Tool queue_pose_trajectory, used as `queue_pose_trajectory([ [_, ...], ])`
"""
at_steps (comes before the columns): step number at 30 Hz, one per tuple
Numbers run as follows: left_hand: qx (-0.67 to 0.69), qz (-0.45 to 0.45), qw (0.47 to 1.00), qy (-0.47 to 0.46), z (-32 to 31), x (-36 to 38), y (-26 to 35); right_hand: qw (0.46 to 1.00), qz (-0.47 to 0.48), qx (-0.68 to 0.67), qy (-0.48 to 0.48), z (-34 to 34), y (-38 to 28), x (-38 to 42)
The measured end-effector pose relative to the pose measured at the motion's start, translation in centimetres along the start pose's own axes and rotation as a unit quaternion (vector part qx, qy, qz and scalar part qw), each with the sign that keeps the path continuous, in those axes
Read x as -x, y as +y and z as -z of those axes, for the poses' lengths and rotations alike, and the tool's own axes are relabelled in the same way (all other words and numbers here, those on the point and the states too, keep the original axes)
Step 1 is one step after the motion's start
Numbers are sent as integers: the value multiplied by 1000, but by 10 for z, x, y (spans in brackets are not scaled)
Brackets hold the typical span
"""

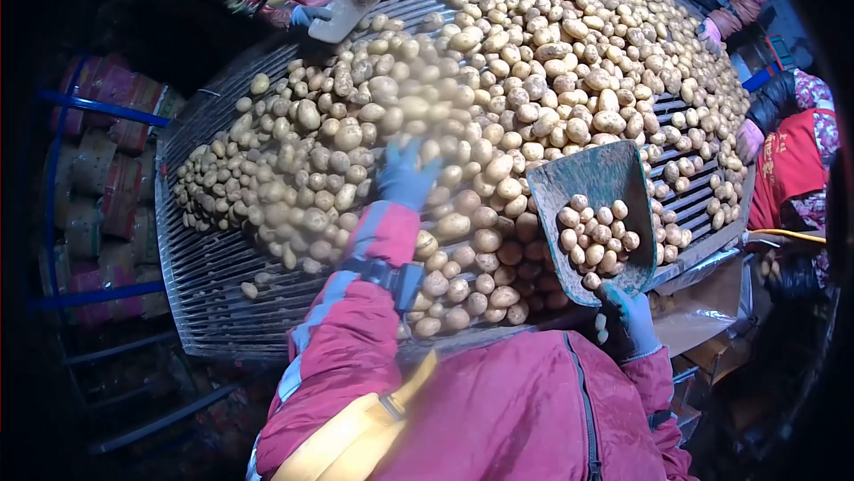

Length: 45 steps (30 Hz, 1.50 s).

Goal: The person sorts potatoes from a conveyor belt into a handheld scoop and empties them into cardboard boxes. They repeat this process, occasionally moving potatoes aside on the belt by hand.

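Observation:
My left hand (pixel 409 177), in a blue glove, reaches over the heap of potatoes (pixel 556 63) with its fingers spread, right at the potatoes and holding none. Low on the right, my right hand (pixel 633 323) in a similar glove is closed at the handle end of a worn green scoop (pixel 592 165). Several small potatoes (pixel 598 236) lie inside the scoop, near its back wall. The scoop overlaps the heap in this view, and its handle is mostly hidden by my fingers.
The potatoes lie on a slatted metal table (pixel 209 294) with a raised rim. Across it, a person's gloved hand (pixel 310 16) holds a pale scoop (pixel 349 14). Two more people stand at the right, their gloved hands (pixel 712 36) at the rim. Stacked containers (pixel 116 169) stand left behind blue rails (pixel 102 105).

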<state>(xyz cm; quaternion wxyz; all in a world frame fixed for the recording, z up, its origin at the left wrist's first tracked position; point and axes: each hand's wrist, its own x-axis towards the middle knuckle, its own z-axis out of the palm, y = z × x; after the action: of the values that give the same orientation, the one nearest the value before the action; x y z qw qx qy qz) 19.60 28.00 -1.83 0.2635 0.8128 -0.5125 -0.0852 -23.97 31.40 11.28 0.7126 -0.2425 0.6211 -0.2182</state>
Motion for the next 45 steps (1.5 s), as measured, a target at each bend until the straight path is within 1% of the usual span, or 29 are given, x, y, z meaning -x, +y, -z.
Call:
queue_pose_trajectory([
  [2, -11, -38, 999, -2, -12, -4, 23, 1000, 8, 4, -2, 4, -1, 2],
  [4, -15, -22, 997, -67, -11, -4, 68, 999, -7, 28, -20, 16, 1, 4],
  [5, -18, -15, 995, -98, -11, -2, 84, 999, -4, 34, -7, 16, 3, 7],
  [6, 22, -60, 998, -6, -32, 6, 71, 999, 4, 38, 6, 16, 3, 7],
  [7, 5, -80, 997, -15, -35, 10, 76, 999, 12, 42, 21, 18, 3, 8],
  [9, -39, -105, 993, -38, -34, 31, 76, 999, 16, 37, 8, 22, 4, 12],
  [10, -80, -79, 990, -87, -11, 37, 100, 999, 16, 30, 5, 21, 3, 12],
  [11, -106, -92, 986, -93, -10, 46, 105, 1000, 17, 24, 0, 21, 1, 11],
  [13, -159, -117, 975, -101, -12, 62, 118, 998, -12, 49, -23, 21, -5, 8],
  [15, 33, -78, 994, -69, -44, 110, 112, 997, -12, 56, -59, 18, -6, 5],
  [16, 130, -58, 988, -54, -53, 133, 108, 996, -15, 54, -70, 18, -3, 0],
  [18, 67, -73, 990, -101, -40, 163, 104, 995, -24, 50, -87, 24, 6, -15],
  [19, 35, -82, 988, -126, -22, 166, 109, 993, -18, 56, -100, 26, 6, -17],
  [20, 97, -71, 991, -56, 3, 171, 120, 992, -20, 63, -111, 30, 2, -14],
  [21, 124, -120, 985, -29, 12, 159, 103, 990, -18, 70, -125, 30, 5, -16],
  [22, 61, -73, 995, 6, 22, 154, 87, 990, -20, 61, -124, 26, 3, -12],
  [23, 119, -68, 989, 47, 34, 148, 72, 989, -28, 65, -131, 28, 6, -13],
  [24, 49, -30, 998, 31, 44, 138, 52, 988, -33, 70, -137, 31, 7, -16],
  [26, -3, 18, 999, 36, 41, 119, 2, 985, -44, 83, -145, 35, 8, -18],
  [29, -79, -13, 997, -4, 51, 88, -11, 986, -46, 71, -144, 41, 13, -22],
  [32, -153, -43, 985, -72, 29, 63, -22, 989, -55, 53, -126, 42, 20, -27],
  [35, -200, -32, 966, -158, 14, 46, -22, 986, -48, 98, -130, 46, 12, -23],
  [36, -242, 3, 952, -185, 15, 43, -10, 986, -45, 100, -127, 46, 12, -23],
  [38, -233, -19, 960, -153, 4, 43, -20, 986, -36, 102, -124, 45, 14, -23],
  [39, -229, -31, 963, -137, 5, 43, -17, 985, -50, 112, -122, 42, 11, -21],
  [41, -249, 8, 952, -177, 5, 40, -9, 980, -82, 135, -120, 36, 1, -13],
  [42, -260, 26, 946, -194, 8, 37, -3, 979, -70, 144, -126, 41, 9, -21],
  [44, -256, 39, 948, -185, 11, 42, 1, 977, -42, 160, -135, 61, 31, -45],
  [45, -253, 45, 949, -180, 12, 45, 2, 977, -34, 143, -152, 61, 30, -44],
])
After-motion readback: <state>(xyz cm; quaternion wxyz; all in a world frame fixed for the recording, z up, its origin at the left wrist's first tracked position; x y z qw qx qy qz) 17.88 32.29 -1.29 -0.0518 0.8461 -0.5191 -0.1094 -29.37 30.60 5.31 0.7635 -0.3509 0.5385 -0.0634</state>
